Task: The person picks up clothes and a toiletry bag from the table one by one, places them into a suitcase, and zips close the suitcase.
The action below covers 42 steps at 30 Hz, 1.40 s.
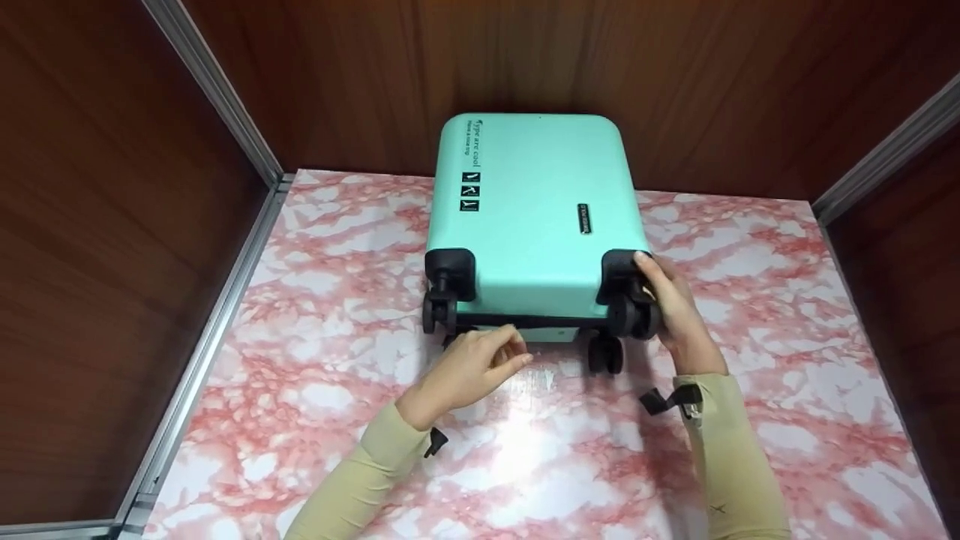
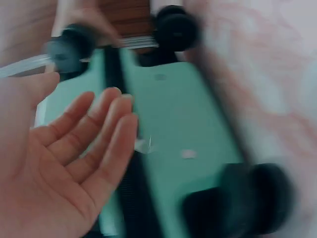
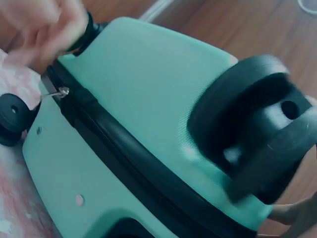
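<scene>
A mint-green hard-shell suitcase (image 1: pixel 540 202) lies flat, its black-wheeled end facing me. My right hand (image 1: pixel 679 311) grips its near right corner, the thumb on the black wheel housing (image 1: pixel 621 264) and the fingers round the side, partly hidden. Just in front of the wheeled end is my left hand (image 1: pixel 476 364), fingers loosely bent and holding nothing. The left wrist view has its palm turned up beside the dark zipper band (image 2: pixel 116 74). A small metal zipper pull (image 3: pixel 63 91) shows on that band in the right wrist view.
Under the suitcase is a red-and-white marbled surface (image 1: pixel 337 300). Dark wood-look panels (image 1: pixel 337 82) stand at the back and both sides, joined by metal corner strips (image 1: pixel 217 90). The suitcase's far end is close to the back panel.
</scene>
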### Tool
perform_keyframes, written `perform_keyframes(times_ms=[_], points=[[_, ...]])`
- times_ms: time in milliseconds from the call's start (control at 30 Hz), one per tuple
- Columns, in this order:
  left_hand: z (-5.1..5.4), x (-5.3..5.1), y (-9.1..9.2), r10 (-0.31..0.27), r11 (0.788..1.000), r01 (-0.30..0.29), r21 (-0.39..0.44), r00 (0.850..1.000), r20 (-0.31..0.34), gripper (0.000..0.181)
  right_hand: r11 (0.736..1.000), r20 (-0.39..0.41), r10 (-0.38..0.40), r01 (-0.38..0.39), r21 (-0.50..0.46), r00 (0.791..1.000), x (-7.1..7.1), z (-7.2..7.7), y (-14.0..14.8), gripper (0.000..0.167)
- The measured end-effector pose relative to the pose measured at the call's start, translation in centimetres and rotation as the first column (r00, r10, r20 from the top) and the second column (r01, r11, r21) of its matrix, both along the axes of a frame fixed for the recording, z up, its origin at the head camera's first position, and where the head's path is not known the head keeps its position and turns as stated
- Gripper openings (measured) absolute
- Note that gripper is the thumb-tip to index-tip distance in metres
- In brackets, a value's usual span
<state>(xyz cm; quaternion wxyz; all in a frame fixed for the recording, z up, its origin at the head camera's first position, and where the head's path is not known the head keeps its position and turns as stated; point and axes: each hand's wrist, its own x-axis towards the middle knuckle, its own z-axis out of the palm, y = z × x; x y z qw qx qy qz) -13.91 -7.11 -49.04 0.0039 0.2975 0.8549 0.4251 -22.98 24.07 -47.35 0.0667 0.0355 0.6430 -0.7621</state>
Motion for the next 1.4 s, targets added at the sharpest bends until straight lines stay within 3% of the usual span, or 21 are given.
perform_keyframes(times_ms=[100, 167, 267, 367, 433, 533, 633, 700, 733, 833, 900, 967, 1067, 1200, 1300, 1400], points=[[2.2, 0.0, -0.7, 0.008, 0.997, 0.0, 0.078, 0.995, -0.096, 0.02, 0.997, 0.008, 0.003, -0.004, 0.073, 1.0, 0.4, 0.7, 0.3, 0.061], [3.6, -0.4, -1.4, 0.055, 0.993, -0.035, 0.111, 0.981, -0.185, 0.018, 0.99, -0.012, 0.003, -0.002, 0.138, 1.0, 0.9, 1.2, 0.2, 0.07], [5.1, -1.6, -2.7, 0.17, 0.985, -0.15, 0.088, 0.936, -0.308, 0.021, 0.976, -0.086, -0.021, 0.04, 0.216, 0.996, 1.8, 2.3, -0.2, 0.071], [5.6, -2.9, -3.9, 0.272, 0.96, -0.279, 0.03, 0.9, -0.341, 0.032, 0.954, -0.206, -0.06, 0.117, 0.275, 0.977, 3.1, 3.2, -0.9, 0.063], [5.6, -3.7, -4.6, 0.319, 0.94, -0.342, -0.013, 0.89, -0.325, 0.04, 0.936, -0.3, -0.076, 0.172, 0.307, 0.951, 4.0, 3.6, -1.5, 0.057], [5.2, -4.8, -5.3, 0.358, 0.919, -0.388, -0.065, 0.893, -0.273, 0.048, 0.918, -0.464, -0.099, 0.261, 0.298, 0.88, 5.2, 4.0, -2.5, 0.047], [4.8, -5.6, -5.5, 0.37, 0.91, -0.402, -0.104, 0.898, -0.236, 0.054, 0.955, -0.593, -0.121, 0.257, 0.15, 0.796, 6.1, 4.1, -3.7, 0.038], [4.6, -6.1, -5.6, 0.373, 0.908, -0.403, -0.112, 0.902, -0.219, 0.058, 0.98, -0.624, -0.114, 0.192, 0.058, 0.773, 6.8, 4.1, -4.6, 0.031], [4.5, -6.3, -5.5, 0.375, 0.907, -0.404, -0.116, 0.903, -0.211, 0.06, 0.988, -0.622, -0.094, 0.149, 0.036, 0.777, 7.2, 4.2, -5.0, 0.028], [4.5, -6.7, -5.5, 0.379, 0.906, -0.404, -0.128, 0.908, -0.18, 0.07, 0.996, -0.558, 0.034, 0.015, 0.083, 0.829, 8.3, 3.9, -6.2, 0.018], [4.6, -6.8, -5.4, 0.377, 0.906, -0.399, -0.145, 0.913, -0.156, 0.081, 0.982, -0.477, 0.146, -0.071, 0.172, 0.867, 8.7, 3.3, -7.0, 0.015], [4.7, -6.8, -5.3, 0.368, 0.906, -0.389, -0.169, 0.919, -0.143, 0.092, 0.962, -0.397, 0.234, -0.153, 0.226, 0.888, 8.7, 2.0, -7.8, 0.015], [4.5, -6.8, -5.0, 0.354, 0.905, -0.378, -0.198, 0.924, -0.144, 0.104, 0.931, -0.295, 0.303, -0.215, 0.294, 0.906, 8.5, -0.5, -8.9, 0.019], [4.2, -6.8, -4.8, 0.347, 0.899, -0.38, -0.219, 0.922, -0.174, 0.109, 0.896, -0.19, 0.315, -0.226, 0.382, 0.93, 7.8, -3.8, -9.8, 0.025], [4.2, -6.7, -4.6, 0.348, 0.892, -0.391, -0.228, 0.915, -0.205, 0.111, 0.865, -0.134, 0.326, -0.238, 0.442, 0.936, 7.5, -5.5, -10.3, 0.028], [4.2, -6.6, -4.3, 0.353, 0.879, -0.406, -0.25, 0.906, -0.232, 0.113, 0.851, -0.112, 0.345, -0.26, 0.457, 0.932, 7.3, -6.4, -11.0, 0.033]])
